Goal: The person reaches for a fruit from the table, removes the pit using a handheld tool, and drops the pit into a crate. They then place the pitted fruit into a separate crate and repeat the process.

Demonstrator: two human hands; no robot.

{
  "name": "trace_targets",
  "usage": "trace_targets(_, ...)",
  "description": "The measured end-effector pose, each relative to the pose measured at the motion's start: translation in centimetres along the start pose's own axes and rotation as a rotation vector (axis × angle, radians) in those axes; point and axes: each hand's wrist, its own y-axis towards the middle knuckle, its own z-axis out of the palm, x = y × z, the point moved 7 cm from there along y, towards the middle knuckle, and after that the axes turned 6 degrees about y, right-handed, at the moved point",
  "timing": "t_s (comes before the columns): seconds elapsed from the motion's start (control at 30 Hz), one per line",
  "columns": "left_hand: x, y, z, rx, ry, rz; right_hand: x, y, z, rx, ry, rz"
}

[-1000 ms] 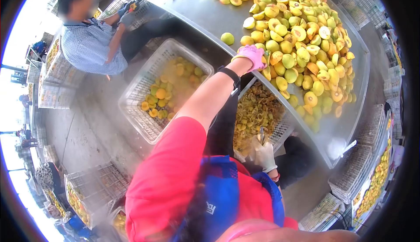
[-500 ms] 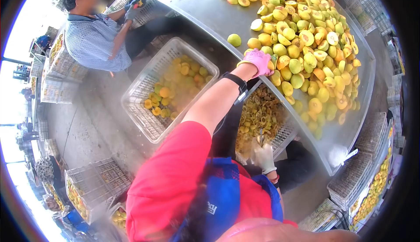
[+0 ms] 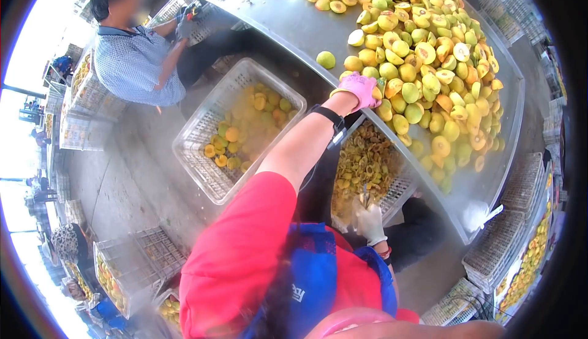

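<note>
My left hand (image 3: 360,91), in a pink glove, is at the near edge of a metal table (image 3: 288,29), against a heap of halved yellow-green fruit (image 3: 429,51). Its fingers are curled round something; fruit shows at the fingertips, but what they grip is partly hidden. Lower down, my right hand (image 3: 369,222), in a whitish glove, is closed on a small metal tool (image 3: 365,195). That tool points up over a crate (image 3: 401,195) of brownish fruit scraps (image 3: 361,161). One round green fruit (image 3: 326,60) lies apart from the heap.
A pale crate (image 3: 191,155) with fruit inside stands on the floor at the left. Beyond it sits a co-worker (image 3: 138,63) in a patterned shirt. More crates (image 3: 138,265) are at the lower left and stacked at the right (image 3: 499,250). A white plastic bag (image 3: 474,216) hangs by the table corner.
The view has shifted slightly. Both my hands keep nearly the same places and grips. The co-worker's head and hands have moved a little.
</note>
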Motion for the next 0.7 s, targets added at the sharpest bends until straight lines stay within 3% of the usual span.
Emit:
trace_targets(0.03, -0.1, -0.1, -0.1, -0.004, -0.011, 0.011, 0.6, 0.1, 0.0, -0.006, -0.003, -0.013)
trace_targets(0.1, -0.1, 0.2, 0.0, 0.003, -0.015, 0.000, 0.4, -0.3, 0.0, -0.048, 0.270, 0.303)
trace_targets(0.17, -0.1, 0.1, 0.2, 0.007, -0.048, -0.005, 2.5, 0.1, -0.5, -0.011, -0.060, -0.024)
trace_targets(0.27, -0.4, -0.4, 0.0, -0.006, -0.103, 0.008, 3.6, -0.3, -0.3, 0.008, -0.211, -0.177)
trace_targets(0.33, -0.6, -0.4, 0.0, -0.034, -0.095, 0.021, 2.8, -0.2, -0.4, -0.002, -0.040, -0.006)
trace_targets(0.4, -0.8, -0.6, 0.1, -0.053, -0.104, 0.040, 1.0, -0.8, -0.2, -0.023, 0.292, 0.333)
trace_targets(0.5, -1.6, -1.2, -0.4, -0.089, -0.096, 0.076, 1.9, -1.1, -0.5, 0.021, 0.022, 0.044)
trace_targets(0.6, -3.0, -2.2, -0.9, -0.201, -0.201, 0.130, 1.8, -1.8, -1.0, -0.067, 0.280, 0.364)
trace_targets(0.63, -3.5, -2.5, -1.1, -0.250, -0.256, 0.150, 2.2, -1.9, -1.1, -0.051, 0.249, 0.389)
trace_targets(0.7, -4.7, -3.0, -1.0, -0.161, -0.334, 0.162, 2.5, -2.4, -1.5, -0.026, 0.188, 0.446)
